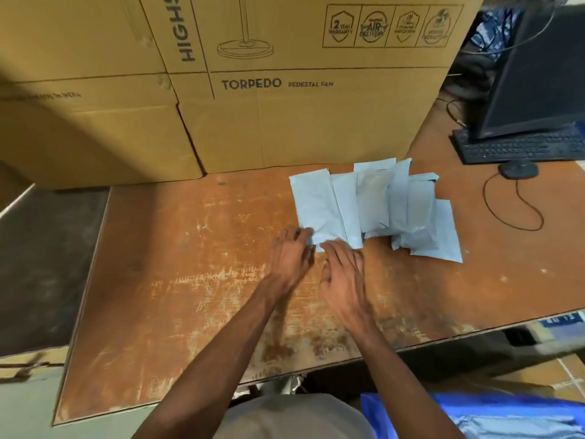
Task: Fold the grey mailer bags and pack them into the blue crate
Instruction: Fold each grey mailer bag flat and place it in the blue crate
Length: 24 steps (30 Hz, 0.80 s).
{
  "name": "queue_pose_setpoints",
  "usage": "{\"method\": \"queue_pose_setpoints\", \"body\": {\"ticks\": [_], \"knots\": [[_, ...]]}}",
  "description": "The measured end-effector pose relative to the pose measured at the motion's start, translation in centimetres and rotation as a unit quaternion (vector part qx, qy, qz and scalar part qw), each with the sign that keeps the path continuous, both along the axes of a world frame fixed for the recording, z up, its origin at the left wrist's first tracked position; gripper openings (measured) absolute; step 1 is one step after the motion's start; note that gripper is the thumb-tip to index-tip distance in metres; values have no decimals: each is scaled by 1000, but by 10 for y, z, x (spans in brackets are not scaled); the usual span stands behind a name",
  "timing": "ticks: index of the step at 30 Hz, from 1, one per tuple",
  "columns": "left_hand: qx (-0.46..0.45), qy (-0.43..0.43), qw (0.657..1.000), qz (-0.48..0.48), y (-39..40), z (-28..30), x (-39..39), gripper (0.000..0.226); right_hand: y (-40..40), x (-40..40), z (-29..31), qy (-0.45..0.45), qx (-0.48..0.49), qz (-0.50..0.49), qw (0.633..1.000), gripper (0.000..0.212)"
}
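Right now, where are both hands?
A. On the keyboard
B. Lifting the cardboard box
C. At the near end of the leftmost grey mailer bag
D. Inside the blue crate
C: the left hand and the right hand both meet the near edge of the leftmost mailer bag on the table.
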<state>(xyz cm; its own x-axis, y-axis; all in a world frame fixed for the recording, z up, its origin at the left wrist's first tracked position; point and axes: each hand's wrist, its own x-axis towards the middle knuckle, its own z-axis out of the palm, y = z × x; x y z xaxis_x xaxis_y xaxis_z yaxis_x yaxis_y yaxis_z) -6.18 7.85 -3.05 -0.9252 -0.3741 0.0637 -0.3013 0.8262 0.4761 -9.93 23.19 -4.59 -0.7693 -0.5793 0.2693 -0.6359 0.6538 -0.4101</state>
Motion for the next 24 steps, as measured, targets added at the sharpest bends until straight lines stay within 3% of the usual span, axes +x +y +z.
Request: {"method": "queue_pose_setpoints", "body": {"ticks": [6,11,15,20,24], "knots": [[38,43,998,30,-27,-8,30,39,-20,-6,-2,-30,-46,17,998,49],[34,48,997,51,-39,-6,69,34,-57,9,-4,-161,-114,19,980,33],[-15,57,998,-4,-37,-3,104,33,-85,14,-8,-138,-64,42,988,47],[-10,121,990,69,-76,-13,121,43,-102,18,-13,-111,34,77,990,49],[-62,61,995,54,-104,-22,121,48,-101,17,-12,-115,37,138,983,51]]}}
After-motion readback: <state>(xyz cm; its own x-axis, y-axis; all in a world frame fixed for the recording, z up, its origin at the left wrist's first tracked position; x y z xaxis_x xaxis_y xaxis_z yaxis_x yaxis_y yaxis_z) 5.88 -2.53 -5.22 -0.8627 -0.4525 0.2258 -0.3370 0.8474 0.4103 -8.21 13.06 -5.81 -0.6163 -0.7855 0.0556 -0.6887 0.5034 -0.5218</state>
